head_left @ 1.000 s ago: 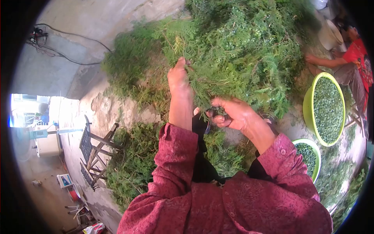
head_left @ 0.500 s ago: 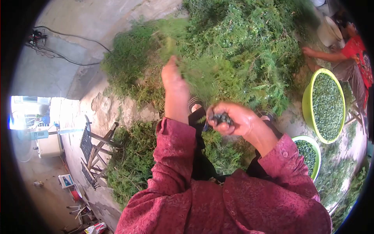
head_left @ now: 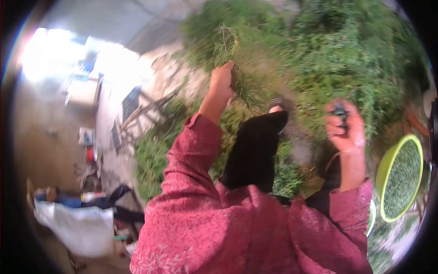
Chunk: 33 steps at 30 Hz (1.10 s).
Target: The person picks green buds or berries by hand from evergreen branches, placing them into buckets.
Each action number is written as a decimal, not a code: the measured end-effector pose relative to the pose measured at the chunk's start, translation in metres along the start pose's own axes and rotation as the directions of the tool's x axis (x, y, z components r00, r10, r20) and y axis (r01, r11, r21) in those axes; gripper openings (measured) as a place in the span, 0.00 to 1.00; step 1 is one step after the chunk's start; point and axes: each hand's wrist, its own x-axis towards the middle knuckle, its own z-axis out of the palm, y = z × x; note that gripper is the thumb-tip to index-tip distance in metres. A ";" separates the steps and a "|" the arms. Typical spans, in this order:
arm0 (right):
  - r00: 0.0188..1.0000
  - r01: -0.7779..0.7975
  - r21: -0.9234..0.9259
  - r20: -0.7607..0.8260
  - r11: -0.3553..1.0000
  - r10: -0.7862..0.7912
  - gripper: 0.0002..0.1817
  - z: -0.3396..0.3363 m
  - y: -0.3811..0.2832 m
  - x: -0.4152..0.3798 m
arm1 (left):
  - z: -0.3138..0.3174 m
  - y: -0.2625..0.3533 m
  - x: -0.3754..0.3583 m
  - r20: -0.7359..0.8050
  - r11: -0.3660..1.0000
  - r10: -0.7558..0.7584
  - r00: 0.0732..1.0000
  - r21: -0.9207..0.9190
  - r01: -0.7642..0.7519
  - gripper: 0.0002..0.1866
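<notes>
My left hand is closed round the stem end of a feathery evergreen sprig, which hangs over the pile. On the right, my right hand is raised with its fingers curled round a small clump of dark berries. Motion blur hides the detail of these berries. Beyond both hands spreads a large heap of cut evergreen branches. More cut greenery lies at the left of my legs.
A yellow-green tub full of small green berries stands at the right, with a second tub's rim below it. A folding chair stands at the left. A person holding a white sack is at the lower left.
The view has swung, so the tubs sit further right and lower. My right hand has moved right, away from my left hand. A person with a white sack has come into view.
</notes>
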 end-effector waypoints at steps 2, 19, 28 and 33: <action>0.998 0.057 -0.039 0.029 0.998 -0.056 0.08 0.004 -0.006 -0.004 | -0.046 0.011 -0.021 -0.088 0.928 0.114 0.990 0.366 -0.075 0.20; 0.986 -0.086 0.060 0.145 0.994 0.076 0.16 0.003 -0.001 -0.002 | 0.007 -0.014 -0.069 0.726 0.725 -0.099 0.680 0.521 -0.450 0.28; 0.987 -0.077 0.051 0.144 0.996 0.069 0.20 0.000 -0.006 -0.003 | 0.113 -0.023 -0.117 0.968 0.986 -0.159 0.195 0.145 0.087 0.32; 0.997 -0.054 -0.050 0.053 0.997 0.056 0.21 0.003 -0.004 -0.005 | 0.113 -0.014 -0.123 0.873 0.878 -0.146 0.466 0.331 -0.345 0.21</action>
